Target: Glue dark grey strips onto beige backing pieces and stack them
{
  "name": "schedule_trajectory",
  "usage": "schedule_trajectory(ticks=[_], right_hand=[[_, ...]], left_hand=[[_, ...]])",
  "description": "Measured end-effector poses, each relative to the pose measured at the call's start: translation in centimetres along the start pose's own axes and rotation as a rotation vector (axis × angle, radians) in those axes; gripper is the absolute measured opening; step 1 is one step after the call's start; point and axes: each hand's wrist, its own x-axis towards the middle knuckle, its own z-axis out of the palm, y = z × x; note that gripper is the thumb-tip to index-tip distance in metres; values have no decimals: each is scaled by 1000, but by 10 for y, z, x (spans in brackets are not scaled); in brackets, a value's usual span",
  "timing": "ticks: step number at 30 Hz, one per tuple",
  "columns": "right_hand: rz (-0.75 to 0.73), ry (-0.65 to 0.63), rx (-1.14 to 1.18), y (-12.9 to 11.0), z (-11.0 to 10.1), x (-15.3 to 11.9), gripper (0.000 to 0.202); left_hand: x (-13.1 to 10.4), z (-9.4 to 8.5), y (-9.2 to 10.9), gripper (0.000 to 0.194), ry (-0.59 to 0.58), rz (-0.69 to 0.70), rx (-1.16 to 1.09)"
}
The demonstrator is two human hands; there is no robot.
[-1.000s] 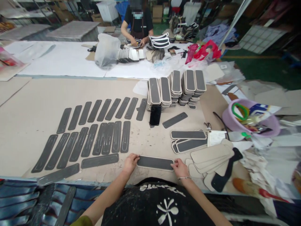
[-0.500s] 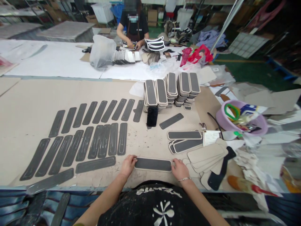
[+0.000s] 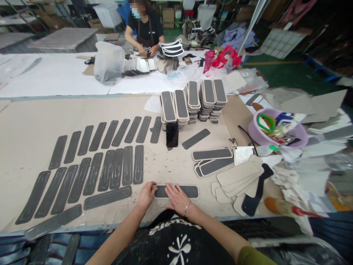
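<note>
While the left hand (image 3: pixel 147 194) keeps its thumb and fingers closed on the left end of a cream-edged grey panel (image 3: pixel 190 191), the right hand (image 3: pixel 176 198) lies palm down upon this same panel, its fingers stretched out and grasping nothing. The panel is flat on the brown-covered table (image 3: pixel 165 165), near to its front edge. On the left side are rows of glossy dark strips (image 3: pixel 60 189); on the right, fanned cream pieces (image 3: pixel 238 177). Farther back, a black phone (image 3: pixel 172 135) is just before stacks of bordered panels (image 3: pixel 181 105).
</note>
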Motion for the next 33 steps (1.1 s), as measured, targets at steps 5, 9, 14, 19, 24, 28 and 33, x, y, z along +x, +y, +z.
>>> schedule_trajectory(ticks=[5,9,14,19,24,28,33], right_hand=[[159,23,-5,25,2,-51,79],[281,45,-53,43,6,-87,75],[324,51,-14,48,14,-98,72],[398,155,144,56,3,-93,55],[564,229,142,56,-26,-82,57],[688,177,141,51,-38,-66,70],[748,301,380,57,-33,-63,65]], left_hand=[[1,1,1,15,1,-25,3],[1,0,2,15,-5,-47,-10],[1,0,5,15,7,-105,-25],[2,-5,4,14,6,-171,-53],[-11,-1,15,27,22,-135,-47],[-12,10,18,27,101,-106,112],[-6,12,11,20,75,-160,-108]])
